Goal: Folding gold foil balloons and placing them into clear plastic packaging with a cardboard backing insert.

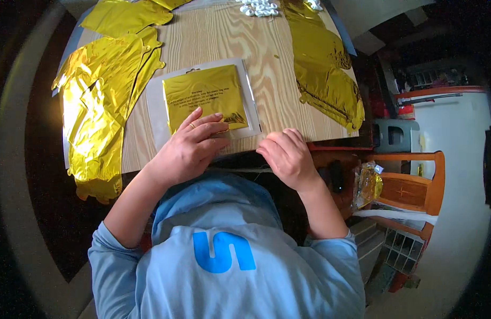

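Observation:
A clear plastic bag (156, 109) with a hang hole lies at the table's near edge, and a folded gold foil piece (203, 85) shows inside it. Dark print runs across its middle. My left hand (188, 148) rests on the bag's lower edge, its fingers stretched out over the foil. Just right of the bag, by the table edge, my right hand (288, 158) is closed with the fingers curled in. Whatever it may pinch is hidden.
Flat gold foil balloons (104, 101) spread over the left side of the wooden table (203, 32), with another foil balloon (325, 69) on the right. Small white coiled bundles (259, 7) lie at the back. A wooden chair (405, 191) holding a clear package stands at right.

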`<state>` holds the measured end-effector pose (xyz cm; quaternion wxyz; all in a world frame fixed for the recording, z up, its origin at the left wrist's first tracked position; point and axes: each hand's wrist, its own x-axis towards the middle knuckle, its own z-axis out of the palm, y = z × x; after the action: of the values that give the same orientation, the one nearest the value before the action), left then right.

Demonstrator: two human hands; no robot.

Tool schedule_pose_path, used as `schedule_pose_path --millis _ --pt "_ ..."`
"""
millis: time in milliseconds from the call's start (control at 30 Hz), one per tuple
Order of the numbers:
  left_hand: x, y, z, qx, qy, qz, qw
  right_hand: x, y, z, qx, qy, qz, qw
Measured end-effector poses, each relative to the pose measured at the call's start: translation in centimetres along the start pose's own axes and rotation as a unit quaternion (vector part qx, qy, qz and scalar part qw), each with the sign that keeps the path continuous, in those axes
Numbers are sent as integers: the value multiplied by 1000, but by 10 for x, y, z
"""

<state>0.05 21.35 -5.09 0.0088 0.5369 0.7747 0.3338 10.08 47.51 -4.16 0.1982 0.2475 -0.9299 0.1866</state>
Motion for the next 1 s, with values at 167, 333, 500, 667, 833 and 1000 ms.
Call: schedule_pose_path --millis 167,333,500,667,833,1000 --pt "0 -2 1 0 7 6 1000 6 -4 -2 7 -36 17 999" --pt "-3 -6 2 -7 2 12 1000 -4 -36 -2 68 -49 -31 996" --pt "1 2 -10 8 -18 24 1000 -3 -59 -12 206 -69 2 976" --pt "1 37 -7 108 62 45 991 31 -40 -16 274 -29 82 958" --pt "-27 49 -4 126 191 -26 973 42 -25 2 261 -59 139 954" --pt "-146 56 0 67 202 -293 932 45 -26 4 144 -74 60 985"
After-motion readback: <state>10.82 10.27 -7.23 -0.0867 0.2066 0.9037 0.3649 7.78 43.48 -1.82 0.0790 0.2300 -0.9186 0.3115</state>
